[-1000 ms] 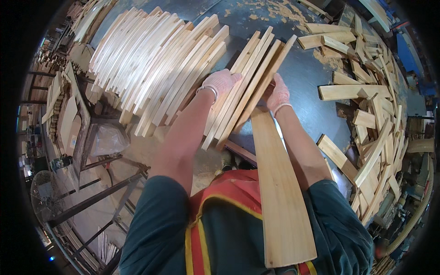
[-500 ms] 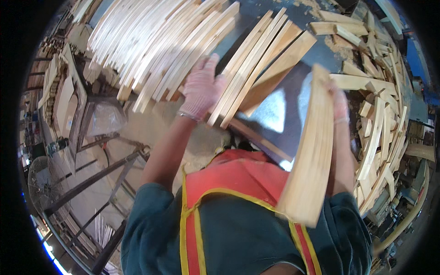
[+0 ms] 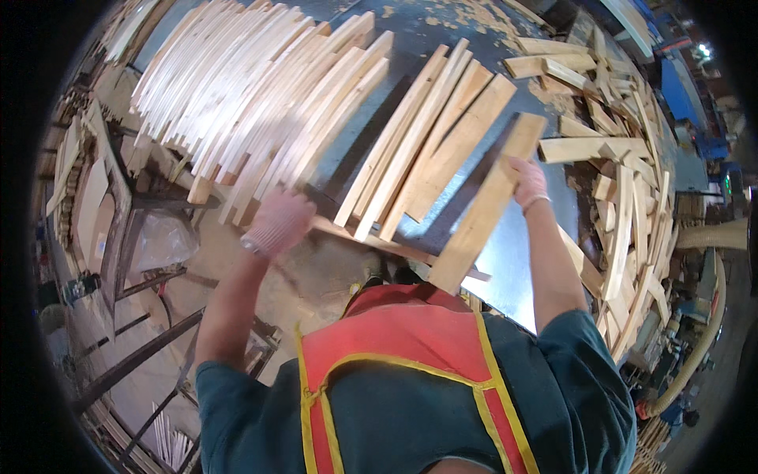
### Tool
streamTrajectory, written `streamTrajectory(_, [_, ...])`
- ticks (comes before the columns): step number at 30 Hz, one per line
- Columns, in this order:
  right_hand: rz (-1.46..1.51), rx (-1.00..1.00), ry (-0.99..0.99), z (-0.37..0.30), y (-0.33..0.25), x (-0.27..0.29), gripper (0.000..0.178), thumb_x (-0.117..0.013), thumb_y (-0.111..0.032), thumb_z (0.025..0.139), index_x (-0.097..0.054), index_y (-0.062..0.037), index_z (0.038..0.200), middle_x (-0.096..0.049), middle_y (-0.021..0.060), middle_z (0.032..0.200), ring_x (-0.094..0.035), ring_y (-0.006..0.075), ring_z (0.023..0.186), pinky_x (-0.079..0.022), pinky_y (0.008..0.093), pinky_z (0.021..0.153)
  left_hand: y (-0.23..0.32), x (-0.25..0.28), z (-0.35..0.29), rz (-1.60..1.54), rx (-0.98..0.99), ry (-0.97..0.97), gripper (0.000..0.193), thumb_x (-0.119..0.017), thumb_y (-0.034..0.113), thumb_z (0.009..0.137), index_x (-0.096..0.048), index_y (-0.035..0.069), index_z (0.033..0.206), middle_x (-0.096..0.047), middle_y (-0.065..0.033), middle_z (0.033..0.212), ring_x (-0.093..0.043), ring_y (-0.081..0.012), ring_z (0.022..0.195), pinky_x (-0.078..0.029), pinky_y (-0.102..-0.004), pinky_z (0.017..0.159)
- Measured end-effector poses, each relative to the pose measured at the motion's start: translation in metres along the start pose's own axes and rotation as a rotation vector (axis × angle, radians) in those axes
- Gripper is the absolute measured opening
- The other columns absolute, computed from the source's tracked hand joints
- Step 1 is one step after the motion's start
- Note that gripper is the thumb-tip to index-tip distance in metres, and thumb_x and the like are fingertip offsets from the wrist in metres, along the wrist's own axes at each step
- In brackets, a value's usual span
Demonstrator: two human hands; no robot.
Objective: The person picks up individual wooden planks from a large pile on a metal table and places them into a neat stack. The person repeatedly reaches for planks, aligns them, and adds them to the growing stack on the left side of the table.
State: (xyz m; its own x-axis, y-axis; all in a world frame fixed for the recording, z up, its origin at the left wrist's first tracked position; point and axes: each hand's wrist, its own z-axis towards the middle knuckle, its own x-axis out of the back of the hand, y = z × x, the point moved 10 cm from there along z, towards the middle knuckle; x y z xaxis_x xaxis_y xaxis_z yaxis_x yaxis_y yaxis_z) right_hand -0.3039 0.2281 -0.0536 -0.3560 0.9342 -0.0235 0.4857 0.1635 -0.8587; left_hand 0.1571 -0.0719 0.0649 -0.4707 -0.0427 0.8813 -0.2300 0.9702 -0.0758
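My right hand (image 3: 527, 182), in a pale pink glove, grips the right edge of a wooden board (image 3: 491, 204). The board lies slanted over the dark table, its near end close to my red apron. My left hand (image 3: 280, 223), gloved too, is at the near ends of a long row of light wooden strips (image 3: 237, 103). Motion smears its fingers, so I cannot tell whether they hold a strip. Between my hands lies a smaller group of wooden strips (image 3: 407, 130), with a wider board (image 3: 466, 146) at its right.
A loose heap of wood offcuts (image 3: 624, 197) covers the right side of the table (image 3: 505, 276). Sawdust (image 3: 466, 14) is scattered at the far side. A metal frame (image 3: 118, 213) stands at the left, and a ribbed hose (image 3: 703, 355) runs along the right.
The board in my right hand has gone from raised and near my chest to lower, over the table. My left hand has moved left and nearer, away from the smaller group toward the long row's ends.
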Motion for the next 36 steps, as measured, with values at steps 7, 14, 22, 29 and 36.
streamTrajectory(7, [0.057, -0.090, -0.089, -0.007, 0.004, 0.022, 0.039, -0.075, -0.004, 0.091, -0.061, -0.0025, 0.128, -0.073, 0.0135, 0.110, -0.074, 0.0297, 0.095, -0.064, 0.0457, 0.079, -0.117, 0.008, -0.251, -0.649, 0.196, -0.038, 0.022, -0.081, 0.023, 0.083, -0.076, 0.008, 0.098, -0.072, -0.0085, 0.087, -0.070, -0.0263, 0.080, -0.055, -0.0421, 0.072])
streamTrajectory(14, [0.050, 0.022, -0.002, 0.035, 0.041, -0.008, 0.042, -0.073, -0.004, 0.092, -0.060, -0.0031, 0.132, -0.072, 0.0152, 0.116, -0.073, 0.0338, 0.101, -0.062, 0.0504, 0.086, -0.105, 0.001, -0.222, -1.227, 0.551, 0.084, 0.029, -0.071, 0.011, 0.090, -0.073, -0.003, 0.116, -0.068, -0.0022, 0.091, -0.062, -0.0112, 0.082, -0.051, -0.0283, 0.073])
streamTrajectory(22, [-0.302, 0.060, 0.183, 0.017, -0.016, -0.023, 0.048, -0.077, -0.013, 0.086, -0.060, 0.0015, 0.128, -0.071, 0.0187, 0.115, -0.071, 0.0321, 0.101, -0.059, 0.0464, 0.087, -0.064, 0.006, -0.027, -1.283, 0.582, 0.473, 0.021, -0.067, 0.019, 0.094, -0.069, 0.000, 0.104, -0.066, -0.0102, 0.089, -0.062, -0.0179, 0.082, -0.052, -0.0366, 0.076])
streamTrajectory(29, [-0.220, 0.057, 0.186, 0.003, -0.012, -0.007, 0.064, -0.082, -0.027, 0.085, -0.058, 0.0019, 0.137, -0.069, 0.0194, 0.120, -0.067, 0.0318, 0.110, -0.053, 0.0447, 0.095, 0.132, 0.023, 0.075, -0.924, 0.120, 0.474, 0.027, -0.055, 0.021, 0.100, -0.063, 0.003, 0.119, -0.068, -0.0186, 0.102, -0.068, -0.0332, 0.086, -0.055, -0.0485, 0.078])
streamTrajectory(36, [-0.808, 0.348, 0.104, -0.054, -0.009, -0.091, 0.109, -0.084, -0.027, 0.082, -0.021, -0.0084, 0.169, -0.033, 0.0283, 0.167, -0.039, 0.0429, 0.153, -0.035, 0.0421, 0.126, 0.184, 0.102, 0.100, -0.494, -0.211, 0.422, 0.027, -0.057, 0.030, 0.102, -0.064, 0.008, 0.115, -0.062, -0.0073, 0.091, -0.063, -0.0211, 0.074, -0.055, -0.0387, 0.066])
